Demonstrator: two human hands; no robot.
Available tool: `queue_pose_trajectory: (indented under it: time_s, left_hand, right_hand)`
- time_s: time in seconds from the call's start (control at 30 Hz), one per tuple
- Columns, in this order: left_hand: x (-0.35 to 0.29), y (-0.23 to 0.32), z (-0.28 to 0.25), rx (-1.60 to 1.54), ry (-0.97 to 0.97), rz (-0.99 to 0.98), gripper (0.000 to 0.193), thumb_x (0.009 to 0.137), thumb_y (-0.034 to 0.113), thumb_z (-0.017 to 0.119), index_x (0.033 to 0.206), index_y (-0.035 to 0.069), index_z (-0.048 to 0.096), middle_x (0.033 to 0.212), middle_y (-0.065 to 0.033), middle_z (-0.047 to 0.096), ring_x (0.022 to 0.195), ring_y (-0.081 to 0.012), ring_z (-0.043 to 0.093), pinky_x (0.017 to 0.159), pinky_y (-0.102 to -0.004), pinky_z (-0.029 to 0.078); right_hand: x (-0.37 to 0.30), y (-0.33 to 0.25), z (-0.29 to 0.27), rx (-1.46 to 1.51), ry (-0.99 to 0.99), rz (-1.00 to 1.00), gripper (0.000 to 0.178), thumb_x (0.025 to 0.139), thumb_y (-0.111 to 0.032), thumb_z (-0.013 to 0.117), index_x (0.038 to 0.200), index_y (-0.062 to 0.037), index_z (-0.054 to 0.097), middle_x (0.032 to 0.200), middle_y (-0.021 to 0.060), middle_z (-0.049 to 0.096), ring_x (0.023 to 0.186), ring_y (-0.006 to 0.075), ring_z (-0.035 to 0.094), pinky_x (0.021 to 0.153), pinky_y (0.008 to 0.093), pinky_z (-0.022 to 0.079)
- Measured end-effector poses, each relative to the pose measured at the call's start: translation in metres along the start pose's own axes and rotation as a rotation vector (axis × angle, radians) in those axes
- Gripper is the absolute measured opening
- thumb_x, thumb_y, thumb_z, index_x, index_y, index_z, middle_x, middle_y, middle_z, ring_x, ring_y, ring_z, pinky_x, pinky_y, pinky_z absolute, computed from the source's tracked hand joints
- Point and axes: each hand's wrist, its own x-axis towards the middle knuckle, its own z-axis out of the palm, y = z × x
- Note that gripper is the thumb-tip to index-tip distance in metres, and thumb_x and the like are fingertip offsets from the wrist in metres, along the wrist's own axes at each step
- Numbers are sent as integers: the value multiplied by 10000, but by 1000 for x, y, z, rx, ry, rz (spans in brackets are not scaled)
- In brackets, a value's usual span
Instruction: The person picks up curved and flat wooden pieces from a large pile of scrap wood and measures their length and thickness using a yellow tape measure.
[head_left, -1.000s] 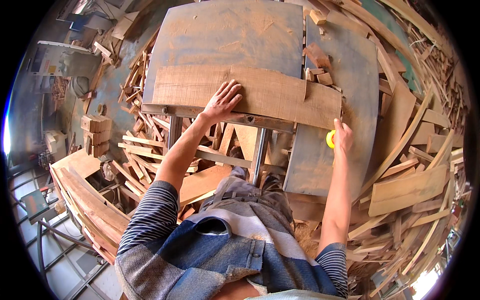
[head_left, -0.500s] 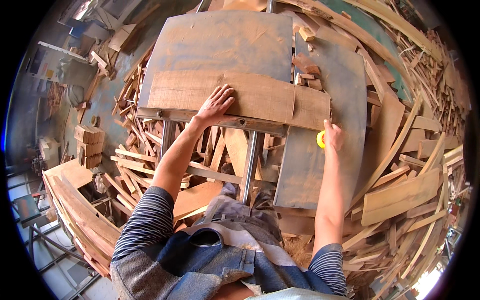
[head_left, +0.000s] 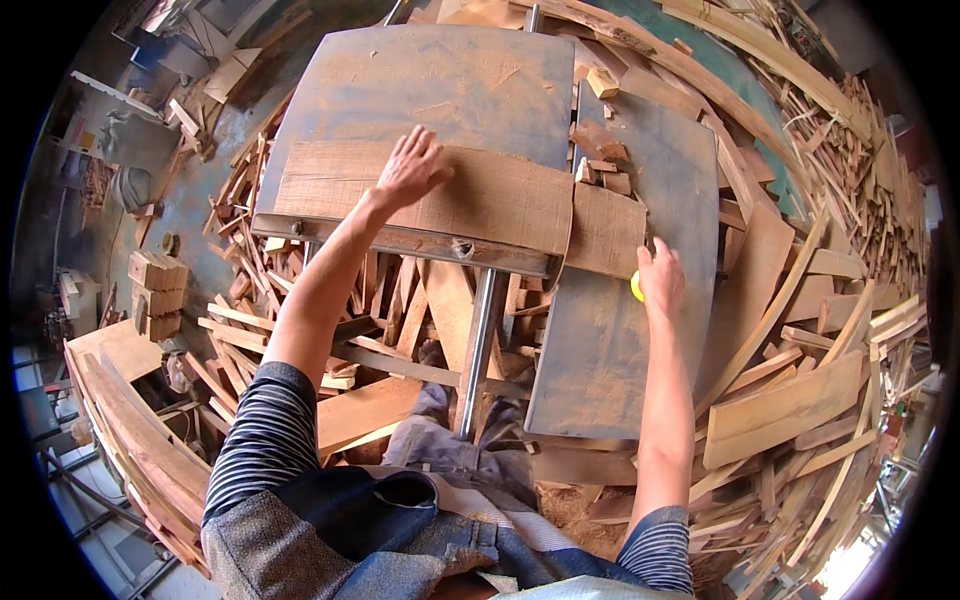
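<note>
A long brown wooden board (head_left: 490, 195) lies across a dusty grey metal table (head_left: 440, 85). A dark line splits its right end off as a shorter piece (head_left: 608, 230), which rests on the adjoining grey table (head_left: 600, 340). Over the board's far edge, left of its middle, my left hand (head_left: 412, 168) has its fingers stretched out and holds nothing; whether it touches the wood is unclear. My right hand (head_left: 662, 282), beside the short piece's near right corner, is curled around a round yellow object (head_left: 637, 287), mostly hidden, its kind unclear. The index finger points forward.
Small wood blocks (head_left: 603, 178) sit against the short piece's far side, and another block (head_left: 602, 83) lies farther back. Heaps of offcuts (head_left: 790, 400) surround the tables. Metal rails (head_left: 478, 350) run beneath, toward my legs. Stacked blocks (head_left: 157, 290) stand at left.
My left hand has shifted from the middle of the board toward its far edge. My right hand has turned slightly, hiding more of the yellow object. The whole view has shifted a little.
</note>
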Motion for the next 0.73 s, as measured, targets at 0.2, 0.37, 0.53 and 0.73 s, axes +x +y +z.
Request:
queue_pose_trajectory:
  time_s: [0.2, 0.37, 0.53, 0.73]
  left_hand:
    - [10, -7, 14, -84, 49, -83, 690, 984, 598, 531, 1326, -1, 563, 1394, -195, 551, 1346, -341, 454, 1161, -466, 288]
    - [-11, -5, 19, -86, 27, -109, 718, 974, 608, 538, 1334, -13, 549, 1400, -203, 543, 1346, -348, 459, 1162, -462, 295]
    - [-56, 19, 8, -97, 3, -131, 728, 960, 602, 560, 1344, -15, 531, 1397, -200, 539, 1352, -351, 448, 1177, -468, 286]
    - [-133, 45, 23, -114, -4, -167, 781, 947, 638, 562, 1400, 4, 506, 1462, -188, 506, 1428, -358, 387, 1237, -512, 178]
  right_hand:
    - [56, -24, 10, -58, -65, -401, 531, 963, -330, 591, 1435, -95, 527, 1454, 149, 545, 1195, 405, 614, 992, 501, 505]
    - [55, -7, 7, -26, -190, -421, 589, 956, -297, 617, 1470, -64, 450, 1513, 123, 481, 1240, 418, 580, 1019, 489, 491]
    - [1, 51, -5, -7, -192, -315, 606, 940, -285, 671, 1454, -48, 457, 1502, 173, 477, 1266, 419, 557, 1031, 488, 477]
    - [-74, 155, 31, 156, -152, -27, 721, 856, -323, 783, 1443, -44, 471, 1480, 224, 495, 1344, 388, 518, 1117, 461, 423]
